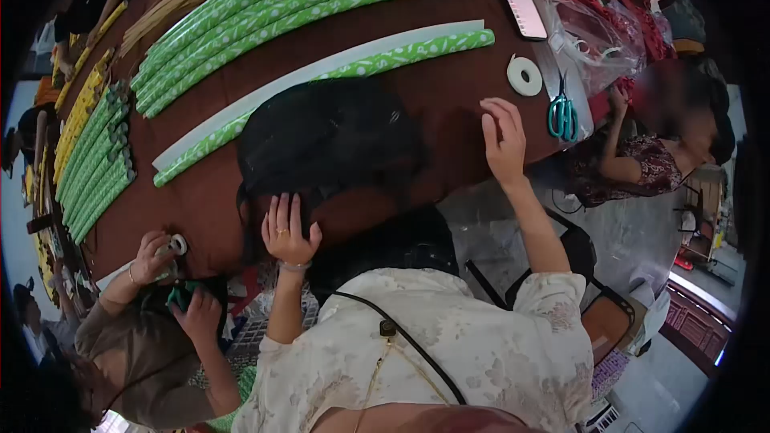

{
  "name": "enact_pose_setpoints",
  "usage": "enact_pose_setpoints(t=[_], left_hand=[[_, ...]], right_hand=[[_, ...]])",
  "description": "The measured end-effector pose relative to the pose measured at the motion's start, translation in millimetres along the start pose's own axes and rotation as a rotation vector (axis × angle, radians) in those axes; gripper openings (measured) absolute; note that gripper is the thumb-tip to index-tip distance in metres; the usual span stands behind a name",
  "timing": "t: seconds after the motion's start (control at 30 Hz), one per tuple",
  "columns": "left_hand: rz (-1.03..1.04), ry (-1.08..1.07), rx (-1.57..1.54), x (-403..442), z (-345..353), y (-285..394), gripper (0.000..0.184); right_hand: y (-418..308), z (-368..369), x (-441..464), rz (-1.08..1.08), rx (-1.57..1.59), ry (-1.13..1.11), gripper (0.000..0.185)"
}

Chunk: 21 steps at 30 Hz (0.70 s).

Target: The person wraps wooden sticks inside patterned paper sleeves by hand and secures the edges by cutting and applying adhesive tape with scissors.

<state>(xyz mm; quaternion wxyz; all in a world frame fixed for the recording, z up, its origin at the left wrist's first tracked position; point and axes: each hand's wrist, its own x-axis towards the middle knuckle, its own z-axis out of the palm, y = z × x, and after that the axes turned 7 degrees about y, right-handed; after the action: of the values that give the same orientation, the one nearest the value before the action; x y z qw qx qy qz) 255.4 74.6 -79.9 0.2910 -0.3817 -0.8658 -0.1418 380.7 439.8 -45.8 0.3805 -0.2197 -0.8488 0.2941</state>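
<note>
My left hand (pixel 290 231) rests at the lower edge of a black bag or cloth bundle (pixel 333 136), fingers stretched out and a ring on one of them. To the right, my right hand (pixel 505 142) is held over the brown tablecloth (pixel 449 124) with its fingers apart and nothing in it. Beyond the black bundle lies a long green patterned roll (pixel 401 54) with a white edge. A white tape roll (pixel 524 76) and teal-handled scissors (pixel 562 116) lie to the right of my right hand. What is inside the black bundle is hidden.
Several green rolls (pixel 305 20) lie across the far side. Shorter green rolls (pixel 96 164) and yellow ones are at the left. A phone (pixel 521 6) and clear plastic bag (pixel 597 44) lie at the upper right. A co-worker at the lower left holds scissors and tape; another person sits right.
</note>
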Motion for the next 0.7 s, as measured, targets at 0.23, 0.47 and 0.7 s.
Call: enact_pose_setpoints(t=[0.23,0.47,0.7], left_hand=[[0.005,0.081,0.021,2.6,2.8,2.0,0.042],[0.085,0.092,-0.033,4.8,0.3,12.2,0.043],[0.012,0.276,-0.261,38.0,-20.0,20.7,0.045]], right_hand=[[-5.5,25.3,-28.7,-0.207,-0.113,0.175,0.012],[1.9,17.5,-29.1,-0.191,-0.146,0.195,0.003],[6.2,7.5,-38.7,-0.093,-0.255,0.080,0.005]])
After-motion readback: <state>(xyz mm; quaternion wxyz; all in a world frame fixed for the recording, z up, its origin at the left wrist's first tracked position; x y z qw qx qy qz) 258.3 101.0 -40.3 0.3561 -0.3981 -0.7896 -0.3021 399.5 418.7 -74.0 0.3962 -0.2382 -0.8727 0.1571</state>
